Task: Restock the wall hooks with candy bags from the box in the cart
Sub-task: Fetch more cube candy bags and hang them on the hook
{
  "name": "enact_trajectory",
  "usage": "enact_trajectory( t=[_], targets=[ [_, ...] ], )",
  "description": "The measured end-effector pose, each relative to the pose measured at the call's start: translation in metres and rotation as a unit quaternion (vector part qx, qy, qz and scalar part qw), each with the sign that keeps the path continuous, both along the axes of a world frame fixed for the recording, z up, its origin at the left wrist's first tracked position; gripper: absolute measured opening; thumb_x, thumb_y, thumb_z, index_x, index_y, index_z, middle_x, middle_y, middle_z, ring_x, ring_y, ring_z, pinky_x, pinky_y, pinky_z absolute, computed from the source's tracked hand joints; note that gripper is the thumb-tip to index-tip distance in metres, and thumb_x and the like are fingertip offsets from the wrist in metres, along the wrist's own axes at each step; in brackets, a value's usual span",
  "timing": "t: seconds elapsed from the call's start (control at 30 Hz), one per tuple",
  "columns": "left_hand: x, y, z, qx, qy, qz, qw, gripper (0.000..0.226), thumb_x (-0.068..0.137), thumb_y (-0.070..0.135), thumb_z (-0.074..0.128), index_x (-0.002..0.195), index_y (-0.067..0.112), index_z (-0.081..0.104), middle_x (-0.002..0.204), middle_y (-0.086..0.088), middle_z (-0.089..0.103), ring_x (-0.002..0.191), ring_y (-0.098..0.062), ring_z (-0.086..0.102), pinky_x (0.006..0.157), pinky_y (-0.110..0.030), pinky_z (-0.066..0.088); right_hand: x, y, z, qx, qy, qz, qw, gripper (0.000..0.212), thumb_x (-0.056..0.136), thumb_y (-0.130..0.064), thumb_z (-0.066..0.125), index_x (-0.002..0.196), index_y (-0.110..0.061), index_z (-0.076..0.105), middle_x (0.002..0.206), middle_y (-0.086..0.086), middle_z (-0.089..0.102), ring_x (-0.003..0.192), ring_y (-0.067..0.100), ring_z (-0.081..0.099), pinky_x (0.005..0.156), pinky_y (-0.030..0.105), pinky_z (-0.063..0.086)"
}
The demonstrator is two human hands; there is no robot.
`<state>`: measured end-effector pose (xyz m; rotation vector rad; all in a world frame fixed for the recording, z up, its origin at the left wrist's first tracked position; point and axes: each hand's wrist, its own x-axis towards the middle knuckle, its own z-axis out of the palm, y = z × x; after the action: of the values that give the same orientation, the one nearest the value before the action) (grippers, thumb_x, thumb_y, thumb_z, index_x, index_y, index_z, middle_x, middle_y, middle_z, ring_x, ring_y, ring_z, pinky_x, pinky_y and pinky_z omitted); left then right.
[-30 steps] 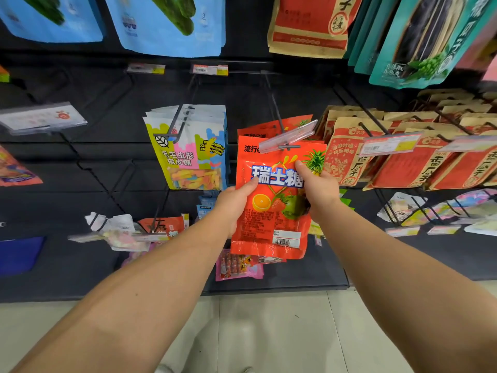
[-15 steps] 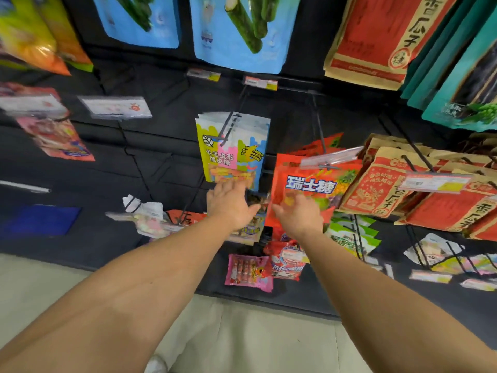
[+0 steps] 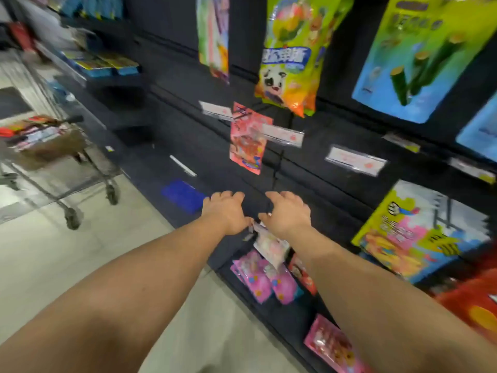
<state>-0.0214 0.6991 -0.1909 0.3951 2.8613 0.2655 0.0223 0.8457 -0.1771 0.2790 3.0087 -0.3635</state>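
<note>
At the far left the cart carries the cardboard box of candy bags, and in front of the dark wall the left hand and right hand hover empty, fingers loosely curled.

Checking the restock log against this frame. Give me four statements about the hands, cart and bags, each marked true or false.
1. Both hands are empty. True: left hand and right hand hold nothing.
2. The cart stands to the person's right. False: it stands to the left, on the floor.
3. A pink-red bag hangs above the hands. True.
4. The box in the cart is empty. False: packets show in it.
</note>
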Motion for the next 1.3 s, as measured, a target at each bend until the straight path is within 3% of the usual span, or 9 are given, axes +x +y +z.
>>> enact_trajectory(
  t=[0.3, 0.43, 0.67, 1.07, 1.3],
  targets=[
    [-0.103, -0.280, 0.036, -0.001, 0.031, 0.156, 0.987, 0.082, 0.091, 0.063, 0.055, 0.158, 0.028, 0.023, 0.162, -0.004, 0.029, 0.148, -0.029, 0.028, 0.119, -0.043, 0.028, -0.148, -0.269, 0.022, -0.022, 0.012, 0.158, 0.987, 0.063, 0.093, -0.050, 0.055, 0.149, -0.031, 0.034, 0.151, 0.004, 0.039, 0.140, 0.027, 0.034, 0.113, 0.043, 0.029],
    [-0.126, -0.364, 0.042, -0.013, 0.030, 0.218, 0.976, 0.080, 0.091, 0.063, 0.057, 0.156, 0.029, 0.026, 0.158, -0.008, 0.035, 0.145, -0.032, 0.033, 0.116, -0.045, 0.032, -0.192, -0.358, 0.029, -0.026, 0.021, 0.222, 0.975, 0.063, 0.093, -0.049, 0.055, 0.149, -0.030, 0.034, 0.150, 0.005, 0.039, 0.140, 0.027, 0.034, 0.112, 0.042, 0.029],
    [-0.187, -0.457, 0.023, -0.021, 0.012, 0.293, 0.956, 0.076, 0.091, 0.063, 0.056, 0.154, 0.031, 0.030, 0.155, -0.008, 0.041, 0.142, -0.034, 0.037, 0.114, -0.047, 0.032, -0.280, -0.458, 0.018, -0.029, 0.009, 0.291, 0.956, 0.057, 0.094, -0.046, 0.056, 0.146, -0.029, 0.039, 0.146, 0.005, 0.044, 0.137, 0.028, 0.038, 0.109, 0.042, 0.033],
    [-0.373, -0.587, 0.034, -0.042, 0.046, 0.405, 0.912, 0.077, 0.089, 0.062, 0.058, 0.154, 0.030, 0.032, 0.155, -0.007, 0.042, 0.142, -0.031, 0.038, 0.116, -0.047, 0.032, -0.508, -0.597, 0.028, -0.027, 0.031, 0.400, 0.915, 0.057, 0.093, -0.046, 0.057, 0.144, -0.028, 0.042, 0.142, 0.005, 0.049, 0.132, 0.028, 0.043, 0.108, 0.042, 0.034],
    [-0.425, -0.677, 0.022, -0.025, 0.035, 0.462, 0.886, 0.076, 0.090, 0.061, 0.058, 0.153, 0.029, 0.032, 0.157, -0.006, 0.040, 0.143, -0.032, 0.036, 0.116, -0.047, 0.030, -0.577, -0.704, 0.019, -0.019, 0.006, 0.470, 0.883, 0.058, 0.093, -0.046, 0.058, 0.145, -0.029, 0.041, 0.142, 0.006, 0.049, 0.131, 0.028, 0.043, 0.108, 0.042, 0.035]
  ],
)
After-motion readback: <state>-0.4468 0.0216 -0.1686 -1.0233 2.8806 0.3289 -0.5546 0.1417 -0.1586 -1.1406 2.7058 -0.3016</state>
